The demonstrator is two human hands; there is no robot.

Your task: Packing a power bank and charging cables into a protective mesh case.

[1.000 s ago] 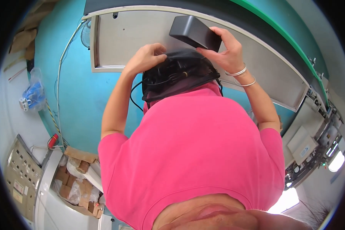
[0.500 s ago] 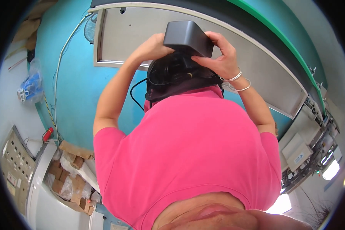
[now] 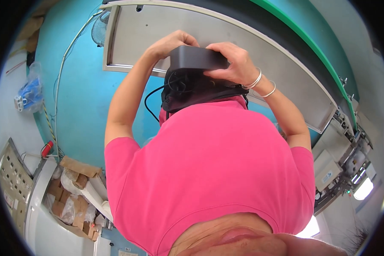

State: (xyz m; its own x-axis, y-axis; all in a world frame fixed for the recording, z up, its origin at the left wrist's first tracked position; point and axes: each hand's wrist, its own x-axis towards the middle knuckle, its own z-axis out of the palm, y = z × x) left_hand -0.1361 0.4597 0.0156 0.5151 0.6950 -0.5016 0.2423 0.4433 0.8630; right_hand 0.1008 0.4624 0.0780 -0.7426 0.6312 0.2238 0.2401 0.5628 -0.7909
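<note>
A dark grey box-shaped case point(image 3: 196, 59) with rounded corners is up in front of my chest. My right hand point(image 3: 234, 66) grips its right end, fingers over the top edge and thumb on the near side. At the far left edge my left hand point(image 3: 175, 43) bends its fingers down against the case, fingertips hidden behind it. Below the case a black mesh bag or pouch point(image 3: 200, 90) rests at my waist. A black cable point(image 3: 148, 100) loops out from the pouch's left side.
Beyond my hands lies a metal-topped workbench point(image 3: 145, 32) with a raised rim, and a green-edged dark belt point(image 3: 294, 27) runs behind it. Cartons with plastic bags point(image 3: 74, 200) stand at the lower left. Machinery point(image 3: 341, 166) is on the right.
The case has turned and come lower and leftward, its long side now facing me. My left hand has shifted from its left side to the far edge; the right still grips its right end.
</note>
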